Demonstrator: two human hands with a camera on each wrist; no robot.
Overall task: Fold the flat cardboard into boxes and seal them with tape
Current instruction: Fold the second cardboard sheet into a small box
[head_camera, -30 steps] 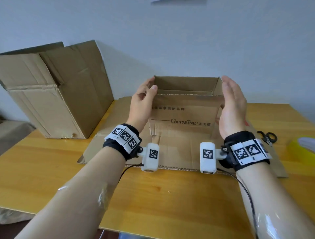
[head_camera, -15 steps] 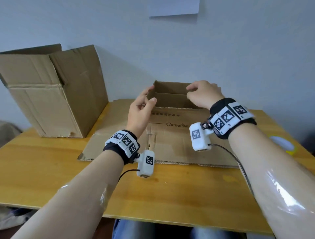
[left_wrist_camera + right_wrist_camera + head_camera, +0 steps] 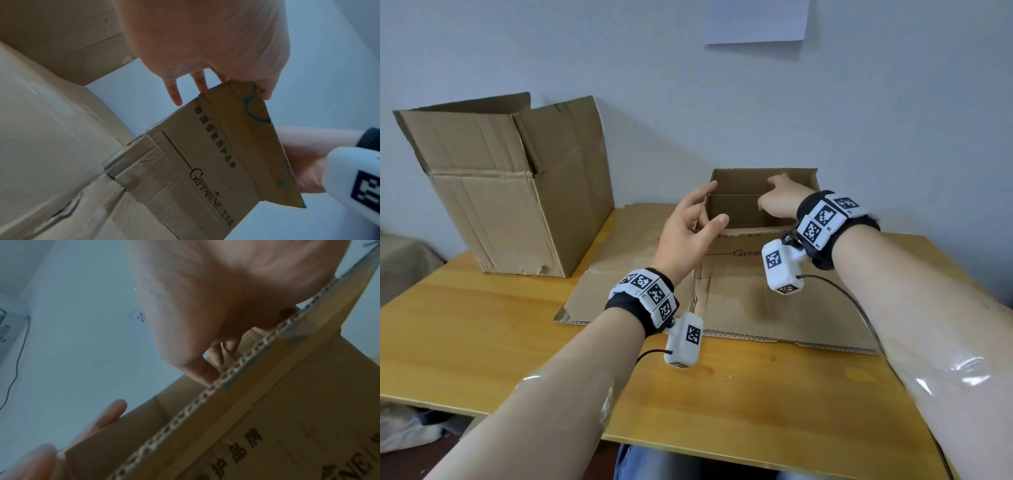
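While the wooden table fills the lower half of the head view, a large open carton stands on it in the upper left of the frame, against the pale wall, its flaps raised. Right of it, a flat cardboard sheet lies across the middle of the table.

On that sheet, at the centre of the frame, stands the small box, the task's thing, its top open and brown lettering on its near wall. The left hand is at the box's left corner: the fingers are spread and loosely bent, the thumb tip lies at the near rim and the fingertips reach the left flap's edge. In the left wrist view the thumb touches the top corner of the box while the other fingers stand apart behind it; whether they clamp the flap I cannot tell.

Further right, the right hand reaches over the near rim into the open top, back of the hand up. In the right wrist view its fingers lie close together, curled down behind the corrugated edge of the box; whether they grip anything inside is hidden.

A white sheet of paper hangs on the wall at the upper right.
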